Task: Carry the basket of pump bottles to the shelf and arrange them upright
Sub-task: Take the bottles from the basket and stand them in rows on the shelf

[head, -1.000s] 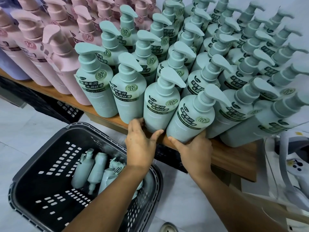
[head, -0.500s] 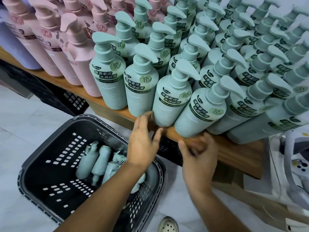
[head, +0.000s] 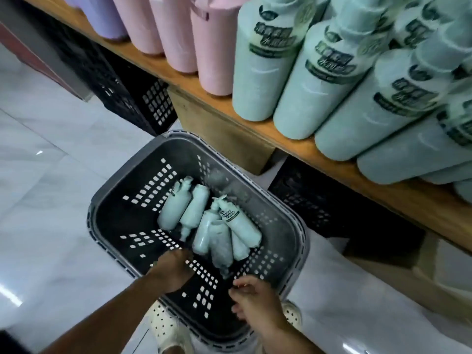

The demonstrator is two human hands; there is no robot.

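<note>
The mint pump bottles (head: 219,226) lie on their sides in a heap on the bottom of the dark basket (head: 115,226), which stands on the pale floor (head: 51,149) below the wooden shelf (head: 219,106). From the left hand (head: 172,270) the heap is at about 1 o'clock, near but not touched. From the right hand (head: 255,306) it is at about 11 o'clock, a little farther off.

The left hand reaches down inside the basket with its fingers pointing at the floor of it; it is blurred, but its grip looks released and carries nothing. The right hand hovers over the near rim at 5 o'clock, fingers loosely bent, grip released too.

Half a second ago both hands were up at the shelf edge beside the front row of standing mint bottles (head: 314,93); now both are down at the basket, and the view has tipped downward with them. Pink bottles (head: 178,34) stand at 11 o'clock on the shelf.
</note>
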